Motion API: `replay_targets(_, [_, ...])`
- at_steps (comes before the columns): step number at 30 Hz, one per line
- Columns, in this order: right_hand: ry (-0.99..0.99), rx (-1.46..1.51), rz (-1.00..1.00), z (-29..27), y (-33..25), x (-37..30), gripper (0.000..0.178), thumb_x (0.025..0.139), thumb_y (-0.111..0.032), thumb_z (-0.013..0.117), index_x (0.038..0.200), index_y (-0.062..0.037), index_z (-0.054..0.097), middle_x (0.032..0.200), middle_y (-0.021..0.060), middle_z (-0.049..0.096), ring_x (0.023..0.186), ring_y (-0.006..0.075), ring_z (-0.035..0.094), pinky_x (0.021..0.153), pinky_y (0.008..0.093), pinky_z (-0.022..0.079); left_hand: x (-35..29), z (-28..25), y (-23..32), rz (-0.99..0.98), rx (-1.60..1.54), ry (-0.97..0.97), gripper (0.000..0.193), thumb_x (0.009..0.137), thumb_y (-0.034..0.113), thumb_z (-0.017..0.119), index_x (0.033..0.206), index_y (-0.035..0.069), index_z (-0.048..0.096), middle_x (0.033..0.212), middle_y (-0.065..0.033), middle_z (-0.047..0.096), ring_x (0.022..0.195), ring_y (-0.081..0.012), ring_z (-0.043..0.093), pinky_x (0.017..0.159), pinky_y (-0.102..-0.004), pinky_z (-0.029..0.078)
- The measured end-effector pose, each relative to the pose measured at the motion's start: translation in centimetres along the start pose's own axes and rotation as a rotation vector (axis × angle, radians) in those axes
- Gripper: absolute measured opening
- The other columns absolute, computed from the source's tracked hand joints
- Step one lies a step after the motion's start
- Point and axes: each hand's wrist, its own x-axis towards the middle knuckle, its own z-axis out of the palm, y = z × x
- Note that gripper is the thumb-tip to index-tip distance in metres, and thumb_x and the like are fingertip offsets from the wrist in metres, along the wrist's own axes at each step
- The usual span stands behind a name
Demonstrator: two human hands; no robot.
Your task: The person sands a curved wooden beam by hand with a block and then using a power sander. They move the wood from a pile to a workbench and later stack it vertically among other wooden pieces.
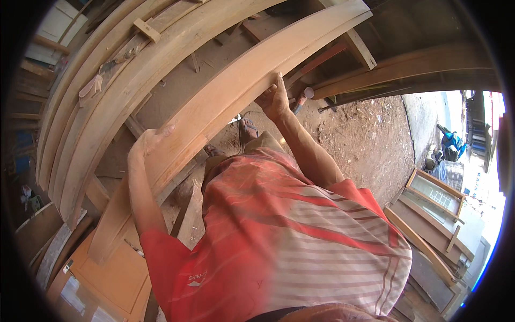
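Observation:
A long, pale wooden plank with a stepped edge slants across the view from far right to near left, in front of my body. My left hand grips its left edge, with the thumb on the upper face and the other fingers hidden around the side. Farther along, my right hand holds the opposite edge, its thumb pressed on the face and its fingers partly hidden beneath. What carries the plank's far end cannot be made out clearly; a wooden bar lies under it there.
Several long boards are stacked at the left, with a small wood block on top. An orange-brown panel lies near left. Wood shavings litter the floor. A framed glass pane and boards lean at the right.

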Motion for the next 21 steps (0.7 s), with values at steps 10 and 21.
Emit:
replay_targets(10, [-0.022, 0.17, -0.135, 2.2, 0.9, -0.1, 0.077, 0.105, -0.067, 0.04, 0.158, -0.0099, 0.038, 0.16, 0.0106, 0.046, 0.146, 0.0306, 0.045, 0.123, 0.0528, 0.032, -2.3, 1.4, 0.9, 0.003, 0.15, 0.199, 0.094, 0.084, 0.079, 0.063, 0.123, -0.006, 0.069, 0.12, -0.0344, 0.069, 0.12, -0.0484, 0.064, 0.099, -0.0507, 0.05])
replay_targets(21, [0.11, 0.303, -0.219, 1.5, 2.9, -0.6, 0.083, 0.099, -0.078, 0.034, 0.148, -0.0126, 0.052, 0.145, 0.0098, 0.061, 0.13, 0.0302, 0.06, 0.112, 0.0524, 0.047, -11.8, 4.4, 7.3, 0.054, 0.314, 0.367, 0.071, 0.083, 0.054, 0.078, 0.119, -0.005, 0.062, 0.118, -0.0303, 0.067, 0.116, -0.0477, 0.061, 0.096, -0.0535, 0.049])
